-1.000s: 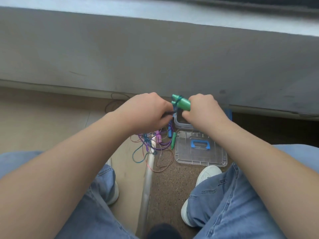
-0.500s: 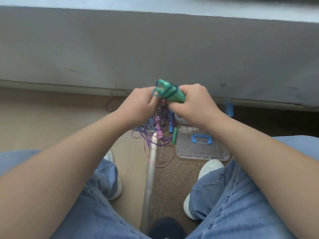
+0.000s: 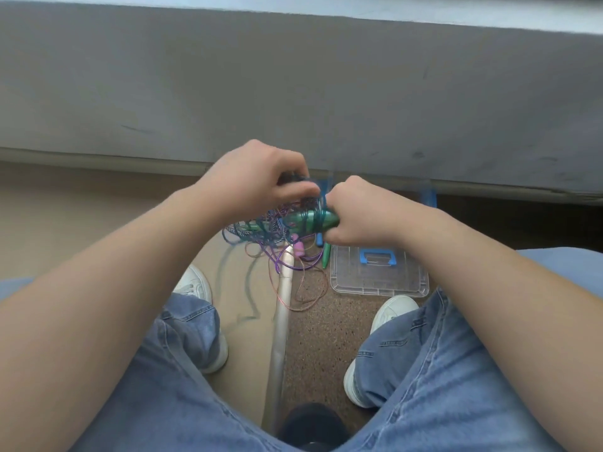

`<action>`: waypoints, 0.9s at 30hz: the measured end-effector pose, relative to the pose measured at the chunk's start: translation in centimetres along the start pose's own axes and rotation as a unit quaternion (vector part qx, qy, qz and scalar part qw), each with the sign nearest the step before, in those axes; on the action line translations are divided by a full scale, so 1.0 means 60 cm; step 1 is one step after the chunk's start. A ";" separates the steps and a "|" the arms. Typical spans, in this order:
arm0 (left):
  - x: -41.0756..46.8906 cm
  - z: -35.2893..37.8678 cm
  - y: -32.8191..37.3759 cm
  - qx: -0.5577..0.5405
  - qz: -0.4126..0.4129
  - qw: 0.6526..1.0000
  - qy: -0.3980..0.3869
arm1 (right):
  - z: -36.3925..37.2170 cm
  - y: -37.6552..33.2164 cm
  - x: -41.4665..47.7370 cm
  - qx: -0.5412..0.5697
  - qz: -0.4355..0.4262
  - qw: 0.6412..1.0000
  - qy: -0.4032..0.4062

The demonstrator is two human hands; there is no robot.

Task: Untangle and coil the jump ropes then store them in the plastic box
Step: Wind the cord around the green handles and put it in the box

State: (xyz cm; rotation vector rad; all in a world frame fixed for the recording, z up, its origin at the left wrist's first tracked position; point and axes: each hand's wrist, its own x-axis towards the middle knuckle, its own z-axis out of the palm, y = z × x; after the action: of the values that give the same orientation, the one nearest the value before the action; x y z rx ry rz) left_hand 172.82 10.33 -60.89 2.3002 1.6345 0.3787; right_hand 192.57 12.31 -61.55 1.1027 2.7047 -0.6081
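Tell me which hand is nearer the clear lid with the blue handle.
Right. The right hand holds the green handles just above the clear lid; the left hand works farther left.

Both forearms reach forward, bare, converging at centre. Left hand: fingers curled downward, pinching cord, knuckles up. Right hand: closed in a fist around green handles, just beside the left.
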 end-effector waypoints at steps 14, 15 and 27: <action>-0.020 0.052 0.027 0.076 0.004 0.996 -0.052 | -0.002 0.027 0.021 0.149 0.171 0.957 0.182; -0.018 0.045 0.027 0.104 0.019 0.993 -0.053 | 0.004 0.030 0.024 0.132 0.184 0.960 0.164; -0.004 0.004 -0.010 0.079 -0.039 0.996 0.009 | -0.019 -0.014 -0.010 0.274 -0.004 0.960 -0.062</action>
State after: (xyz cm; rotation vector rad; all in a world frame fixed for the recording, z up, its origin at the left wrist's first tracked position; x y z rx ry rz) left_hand 172.30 10.28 -61.36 2.3409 1.8171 0.2623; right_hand 192.43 11.84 -60.10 1.1070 2.4909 -1.4355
